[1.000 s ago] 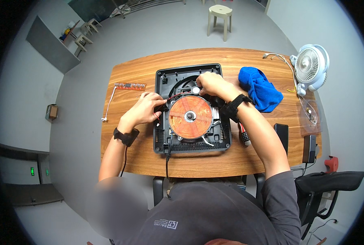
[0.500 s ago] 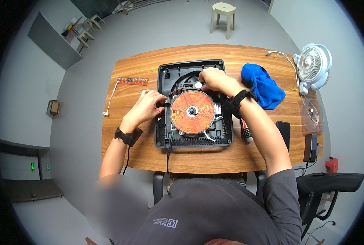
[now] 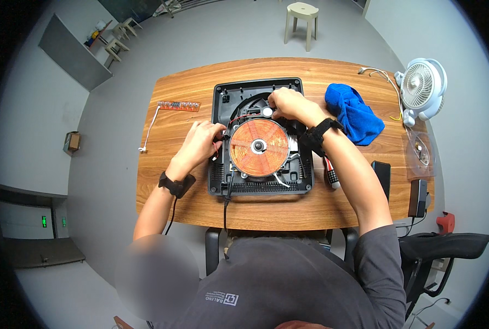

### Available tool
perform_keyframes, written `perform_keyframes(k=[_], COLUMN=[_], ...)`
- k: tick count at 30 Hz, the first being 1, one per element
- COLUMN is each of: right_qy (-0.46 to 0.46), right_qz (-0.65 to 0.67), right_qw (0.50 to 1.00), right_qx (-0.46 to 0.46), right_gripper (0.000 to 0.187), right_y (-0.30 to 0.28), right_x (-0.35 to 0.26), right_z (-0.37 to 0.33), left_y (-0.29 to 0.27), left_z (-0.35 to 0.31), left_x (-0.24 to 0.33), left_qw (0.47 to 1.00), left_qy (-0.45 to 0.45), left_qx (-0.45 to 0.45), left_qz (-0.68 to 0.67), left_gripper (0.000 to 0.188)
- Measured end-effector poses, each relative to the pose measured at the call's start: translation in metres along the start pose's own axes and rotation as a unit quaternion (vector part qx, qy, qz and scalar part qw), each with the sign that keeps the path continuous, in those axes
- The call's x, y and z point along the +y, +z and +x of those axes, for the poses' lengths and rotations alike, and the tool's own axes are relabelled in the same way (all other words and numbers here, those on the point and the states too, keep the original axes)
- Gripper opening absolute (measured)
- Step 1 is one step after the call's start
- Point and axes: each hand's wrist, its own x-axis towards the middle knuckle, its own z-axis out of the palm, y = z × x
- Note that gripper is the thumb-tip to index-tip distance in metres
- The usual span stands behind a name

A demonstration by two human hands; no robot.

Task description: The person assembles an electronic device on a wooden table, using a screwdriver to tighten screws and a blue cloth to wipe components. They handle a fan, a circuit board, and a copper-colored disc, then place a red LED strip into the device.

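Head view: your open black housing (image 3: 239,96) lies flat on the surface (image 3: 288,214). Round coil (image 3: 248,149), copper-orange with reddish radial bands, sits mid-housing. Your left hand (image 3: 202,140) bends at the housing's left edge; right hand (image 3: 290,104) by the white disc (image 3: 267,112). Fingertips mostly hidden, can't tell if either grips.

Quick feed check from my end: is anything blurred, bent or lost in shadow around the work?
Head view, centre: the copper coil is legible, but dark parts under the right hand show little detail; head view, overall: fisheye bows the edges of the wooden table, and the picture's corners go black; head view, lower left: a smooth grey blur hides where the left forearm ends.
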Motion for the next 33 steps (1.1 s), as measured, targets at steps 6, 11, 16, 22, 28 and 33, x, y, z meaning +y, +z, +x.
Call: perform_keyframes(k=[6, 11, 16, 22, 28, 33], right_qy=[0.004, 0.001, -0.004, -0.009, -0.016, -0.020], right_qz=[-0.001, 0.000, 0.005, 0.004, 0.009, 0.009], right_qw=[1.000, 1.000, 1.000, 1.000, 1.000, 0.999], right_qx=[-0.005, -0.001, 0.013, 0.017, 0.023, 0.026], right_gripper=[0.035, 0.036, 0.035, 0.033, 0.031, 0.029], right_y=[-0.001, 0.001, 0.004, 0.005, 0.004, 0.006], right_x=[-0.002, 0.001, 0.003, 0.004, 0.004, 0.007], right_z=[0.000, -0.001, -0.001, -0.001, -0.002, 0.000], left_y=[0.007, 0.017, 0.027, 0.033, 0.033, 0.033], left_z=[0.005, 0.009, 0.007, 0.006, 0.010, 0.017], left_x=[0.004, 0.002, -0.004, 0.006, 0.009, 0.008], left_qw=[0.998, 0.994, 0.991, 0.989, 0.988, 0.986], left_qy=[-0.060, -0.077, -0.077, -0.110, -0.122, -0.128], left_qx=[0.001, 0.013, 0.042, 0.061, 0.061, 0.025], left_qz=[0.028, 0.074, 0.100, 0.073, 0.079, 0.105], left_gripper=[0.028, 0.025, 0.026, 0.030, 0.034, 0.033])
